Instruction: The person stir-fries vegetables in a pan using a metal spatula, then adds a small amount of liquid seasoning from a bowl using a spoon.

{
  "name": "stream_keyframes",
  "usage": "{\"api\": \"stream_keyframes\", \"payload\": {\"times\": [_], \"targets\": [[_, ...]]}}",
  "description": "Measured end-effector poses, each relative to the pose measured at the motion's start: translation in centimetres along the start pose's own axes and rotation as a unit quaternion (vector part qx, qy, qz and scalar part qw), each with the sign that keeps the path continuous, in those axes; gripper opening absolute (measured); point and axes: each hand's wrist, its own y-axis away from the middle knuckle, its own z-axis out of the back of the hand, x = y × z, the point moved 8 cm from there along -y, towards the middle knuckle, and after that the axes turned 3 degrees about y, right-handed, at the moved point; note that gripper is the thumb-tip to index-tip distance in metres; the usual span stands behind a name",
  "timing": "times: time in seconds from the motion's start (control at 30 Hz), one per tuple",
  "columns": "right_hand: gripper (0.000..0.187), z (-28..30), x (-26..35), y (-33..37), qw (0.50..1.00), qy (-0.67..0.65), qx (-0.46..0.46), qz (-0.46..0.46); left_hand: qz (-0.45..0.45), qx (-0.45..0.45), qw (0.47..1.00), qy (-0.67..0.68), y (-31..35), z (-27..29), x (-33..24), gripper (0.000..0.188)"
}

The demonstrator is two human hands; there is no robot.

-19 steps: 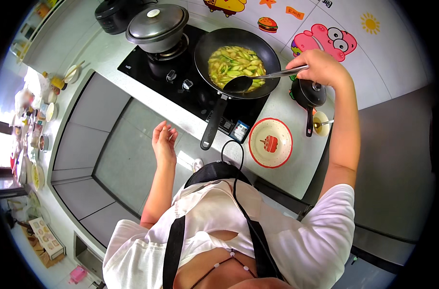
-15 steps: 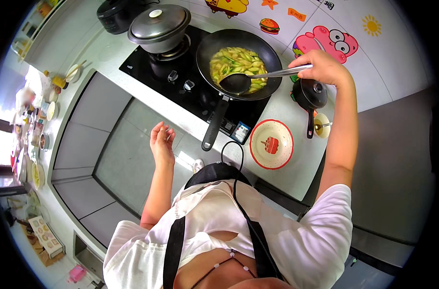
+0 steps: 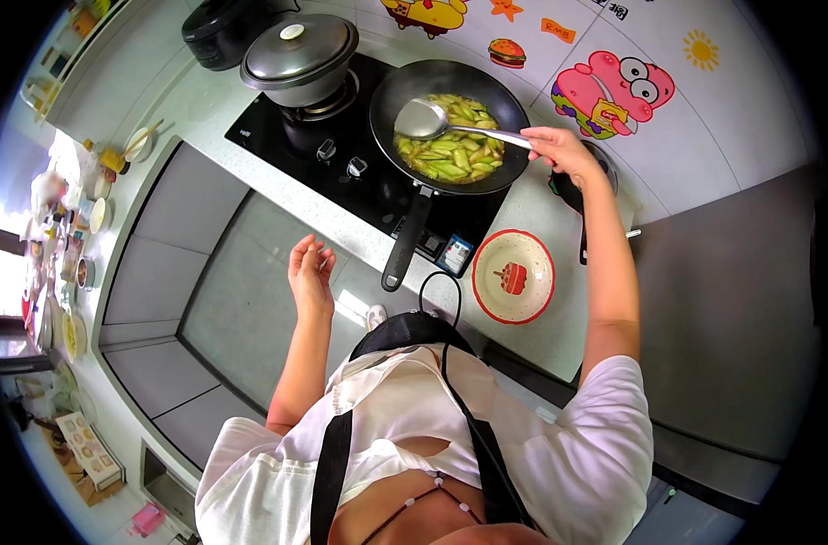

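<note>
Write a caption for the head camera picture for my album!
A right hand holds a metal ladle over green vegetables in a black pan; the left hand holds nothing.

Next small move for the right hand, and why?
Probably dip the ladle into the green pieces and turn them: the right hand grips its handle, and its whole head shows at the left side of the pan, not buried, with the pieces spread beside it.
</note>
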Motion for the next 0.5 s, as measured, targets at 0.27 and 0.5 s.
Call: {"api": "stream_keyframes", "payload": {"times": [0.27,0.5], "targets": [[0.036,0.5,-3.2,0.8,0.992,-0.068,-0.098,-0.050,0.001,0.014,1.000,-0.013,-0.3,-0.5,0.5,0.020],[0.037,1.1,-4.4,5.5,0.990,-0.015,-0.130,-0.060,0.010,0.014,1.000,-0.001,-0.6,-1.1,0.8,0.018]]}}
